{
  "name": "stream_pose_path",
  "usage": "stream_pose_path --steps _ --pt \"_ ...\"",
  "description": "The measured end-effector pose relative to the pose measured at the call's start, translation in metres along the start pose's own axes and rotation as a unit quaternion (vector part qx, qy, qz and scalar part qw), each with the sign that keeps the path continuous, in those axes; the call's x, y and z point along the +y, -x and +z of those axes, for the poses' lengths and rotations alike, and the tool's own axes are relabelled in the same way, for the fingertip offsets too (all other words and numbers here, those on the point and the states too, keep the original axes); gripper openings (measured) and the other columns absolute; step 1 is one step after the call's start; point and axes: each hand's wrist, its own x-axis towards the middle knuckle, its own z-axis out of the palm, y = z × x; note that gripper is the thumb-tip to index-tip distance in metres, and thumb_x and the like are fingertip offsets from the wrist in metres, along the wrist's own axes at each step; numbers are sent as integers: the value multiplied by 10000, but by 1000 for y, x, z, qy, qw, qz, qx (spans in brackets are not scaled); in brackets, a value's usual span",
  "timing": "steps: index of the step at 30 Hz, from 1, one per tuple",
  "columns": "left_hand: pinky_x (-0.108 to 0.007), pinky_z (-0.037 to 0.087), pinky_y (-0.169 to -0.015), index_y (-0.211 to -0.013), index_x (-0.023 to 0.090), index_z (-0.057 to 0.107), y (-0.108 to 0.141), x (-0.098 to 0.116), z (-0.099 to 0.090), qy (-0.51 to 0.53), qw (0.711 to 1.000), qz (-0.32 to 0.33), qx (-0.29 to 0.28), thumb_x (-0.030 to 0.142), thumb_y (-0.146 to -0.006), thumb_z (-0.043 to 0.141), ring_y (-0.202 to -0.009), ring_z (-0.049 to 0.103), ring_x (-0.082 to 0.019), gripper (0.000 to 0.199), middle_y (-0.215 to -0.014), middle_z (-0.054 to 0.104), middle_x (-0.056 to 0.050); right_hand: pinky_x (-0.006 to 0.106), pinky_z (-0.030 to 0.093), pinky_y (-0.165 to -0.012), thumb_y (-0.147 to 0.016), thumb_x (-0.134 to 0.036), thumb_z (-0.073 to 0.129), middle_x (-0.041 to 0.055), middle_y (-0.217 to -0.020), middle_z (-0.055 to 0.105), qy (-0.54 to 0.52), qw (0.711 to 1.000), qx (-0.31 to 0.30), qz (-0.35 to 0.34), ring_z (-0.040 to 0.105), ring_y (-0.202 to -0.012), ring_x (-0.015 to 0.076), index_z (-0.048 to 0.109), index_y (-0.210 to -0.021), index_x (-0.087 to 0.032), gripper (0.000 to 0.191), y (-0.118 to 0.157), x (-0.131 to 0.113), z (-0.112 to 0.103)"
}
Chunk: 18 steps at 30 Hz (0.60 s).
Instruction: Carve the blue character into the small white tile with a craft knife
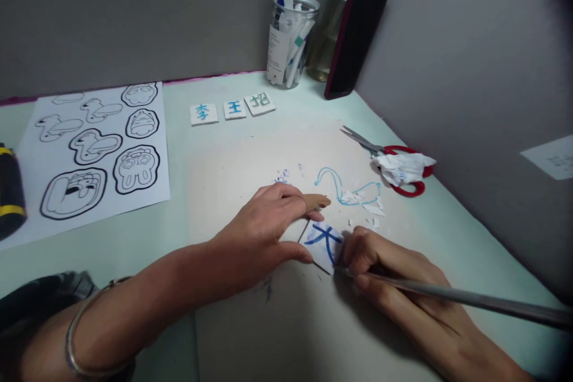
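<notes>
A small white square tile with a dark blue painted character lies at a slant on the beige board. My left hand is closed on its left part, the thumb at the near edge and the fingers at the far edge. My right hand is closed round a long, thin grey metal tool. The tool's tip is at the tile's lower right corner; its exact shape is too small to tell. Fingers of my right hand are close to the tile's right edge.
Three lettered tiles lie behind. Red-handled scissors with crumpled tissue sit at right. A pen jar, a bottle and a leaning phone stand at the back. A printed sheet lies left.
</notes>
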Motion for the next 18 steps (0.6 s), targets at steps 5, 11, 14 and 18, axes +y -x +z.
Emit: stream_pose_path --steps 5,11,14,18 --pt "-435 370 -1084 -1435 296 480 0 -4 1 12 1000 -4 -1 304 -858 772 -1288 469 -268 646 -1267 677 -32 321 407 -638 -1020 -322 442 27 -817 566 -57 997 41 8 507 -766 194 495 -804 -237 238 -1 1 2" --pt "-422 354 -1122 -1397 303 526 3 -3 -4 5 1000 13 -19 258 -916 695 -1355 431 -257 512 -1421 573 -44 300 455 -631 -962 -360 581 15 -789 615 -80 966 245 -8 573 -749 192 631 -843 -254 167 -1 4 3" --pt "-426 342 -1134 -1482 259 395 5 3 -4 -19 1000 17 -7 249 -932 666 -1353 421 -253 612 -1463 520 -76 312 500 -667 -982 -398 563 30 -852 696 21 947 321 23 641 -754 203 699 -1042 -281 189 -3 3 2" --pt "-501 403 -1034 -1511 155 305 7 13 5 -116 992 0 58 479 -820 772 -1158 500 -315 894 -1263 584 -131 321 545 -756 -987 -342 563 29 -989 730 85 954 287 -15 691 -886 213 682 -1060 -299 146 -10 3 6"
